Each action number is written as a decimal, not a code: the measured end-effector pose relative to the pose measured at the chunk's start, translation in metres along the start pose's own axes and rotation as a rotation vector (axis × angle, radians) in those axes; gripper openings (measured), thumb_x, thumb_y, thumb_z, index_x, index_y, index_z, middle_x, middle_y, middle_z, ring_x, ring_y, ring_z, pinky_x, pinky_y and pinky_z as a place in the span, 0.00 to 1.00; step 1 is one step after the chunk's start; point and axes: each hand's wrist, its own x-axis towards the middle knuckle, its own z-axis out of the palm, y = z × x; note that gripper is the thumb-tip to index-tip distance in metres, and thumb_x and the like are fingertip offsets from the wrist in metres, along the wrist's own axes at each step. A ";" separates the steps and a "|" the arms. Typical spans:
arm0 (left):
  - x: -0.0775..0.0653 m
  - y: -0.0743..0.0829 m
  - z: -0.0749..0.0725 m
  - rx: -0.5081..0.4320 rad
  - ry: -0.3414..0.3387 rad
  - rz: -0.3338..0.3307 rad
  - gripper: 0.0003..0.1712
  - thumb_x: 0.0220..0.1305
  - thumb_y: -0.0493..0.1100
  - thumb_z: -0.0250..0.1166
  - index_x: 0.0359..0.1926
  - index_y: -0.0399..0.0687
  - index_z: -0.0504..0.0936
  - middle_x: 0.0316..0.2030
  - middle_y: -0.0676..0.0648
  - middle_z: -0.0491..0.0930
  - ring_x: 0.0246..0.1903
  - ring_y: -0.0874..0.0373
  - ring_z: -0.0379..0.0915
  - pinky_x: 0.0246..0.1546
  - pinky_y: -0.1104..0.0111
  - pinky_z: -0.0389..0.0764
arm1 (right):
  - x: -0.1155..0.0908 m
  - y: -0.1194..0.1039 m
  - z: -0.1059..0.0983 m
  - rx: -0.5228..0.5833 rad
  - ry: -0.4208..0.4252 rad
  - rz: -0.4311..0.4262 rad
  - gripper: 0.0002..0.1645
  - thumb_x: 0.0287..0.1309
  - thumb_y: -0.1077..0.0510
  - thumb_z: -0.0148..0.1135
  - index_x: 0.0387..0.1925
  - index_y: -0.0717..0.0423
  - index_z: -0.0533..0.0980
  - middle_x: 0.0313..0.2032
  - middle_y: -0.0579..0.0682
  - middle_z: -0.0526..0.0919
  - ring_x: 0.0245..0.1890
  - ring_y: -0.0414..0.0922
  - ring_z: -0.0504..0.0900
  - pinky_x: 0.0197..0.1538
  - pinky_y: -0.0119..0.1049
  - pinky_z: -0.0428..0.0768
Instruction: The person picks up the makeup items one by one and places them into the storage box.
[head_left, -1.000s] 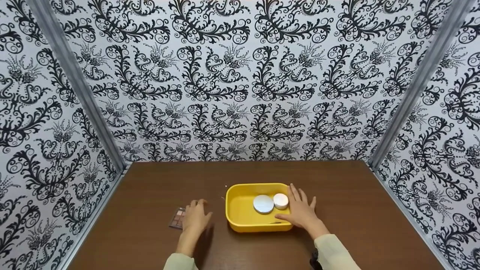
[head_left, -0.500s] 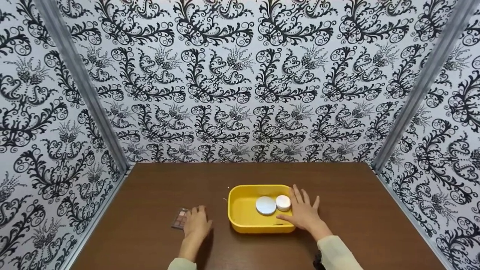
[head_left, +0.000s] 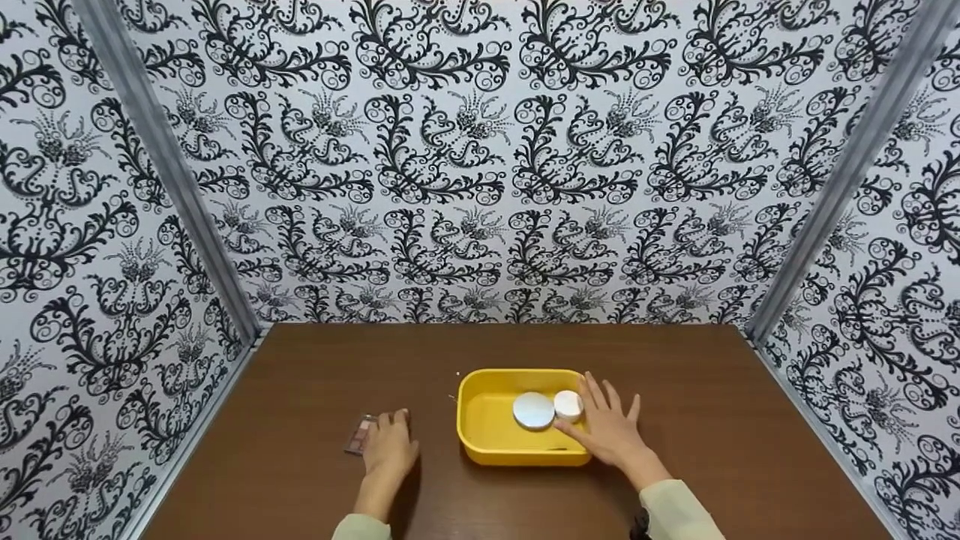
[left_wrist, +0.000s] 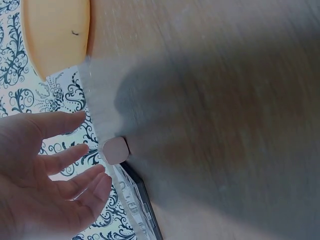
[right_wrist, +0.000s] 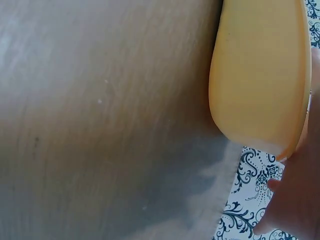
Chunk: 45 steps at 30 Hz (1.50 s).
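Observation:
My left hand [head_left: 391,444] is over the table beside an eyeshadow palette [head_left: 359,436], covering part of it in the head view. In the left wrist view the fingers [left_wrist: 75,187] are loosely bent and apart, with a small pinkish rounded square piece [left_wrist: 116,151] just beyond their tips. The palette's dark edge [left_wrist: 140,197] shows behind that piece. My right hand [head_left: 611,431] rests with spread fingers at the right end of a yellow bin [head_left: 495,456]. Inside the bin lie a large round silvery-white lidded container [head_left: 534,411] and a smaller white jar [head_left: 568,405], close to the right thumb.
A thin dark item [head_left: 556,449] lies along the bin's near side. The brown table [head_left: 315,375] runs back to walls [head_left: 465,225] with black-and-white scrollwork, joined by grey corner posts [head_left: 180,187]. Tiny white specks show left of the bin.
The left thumb has drawn back toward the wrist beside the palette. My right hand keeps its place on the bin. The whole head view has shifted slightly.

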 end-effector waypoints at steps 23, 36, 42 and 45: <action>0.003 -0.008 0.000 0.002 -0.043 -0.045 0.30 0.58 0.39 0.71 0.60 0.35 0.74 0.57 0.30 0.73 0.58 0.32 0.69 0.51 0.43 0.79 | 0.000 0.005 0.010 -0.080 0.070 -0.063 0.63 0.50 0.18 0.56 0.77 0.49 0.55 0.77 0.57 0.55 0.75 0.66 0.53 0.68 0.78 0.31; 0.006 -0.006 0.005 0.108 -0.057 -0.012 0.28 0.58 0.38 0.72 0.57 0.32 0.76 0.53 0.33 0.77 0.53 0.35 0.74 0.49 0.48 0.81 | -0.001 0.003 0.006 -0.091 0.020 -0.023 0.62 0.51 0.19 0.55 0.77 0.48 0.54 0.78 0.55 0.53 0.76 0.64 0.53 0.68 0.78 0.31; 0.007 -0.004 0.010 0.136 0.036 0.036 0.22 0.53 0.33 0.71 0.51 0.34 0.79 0.46 0.36 0.80 0.45 0.37 0.77 0.48 0.49 0.80 | 0.000 0.000 0.004 -0.089 0.002 -0.013 0.62 0.52 0.20 0.55 0.78 0.49 0.54 0.79 0.55 0.51 0.76 0.65 0.51 0.69 0.77 0.30; 0.006 -0.003 0.013 0.142 0.068 0.051 0.21 0.51 0.32 0.71 0.48 0.34 0.78 0.43 0.36 0.80 0.42 0.37 0.77 0.44 0.48 0.81 | -0.001 0.000 0.005 -0.092 0.009 -0.016 0.62 0.51 0.19 0.55 0.77 0.49 0.54 0.78 0.55 0.52 0.76 0.65 0.52 0.69 0.78 0.32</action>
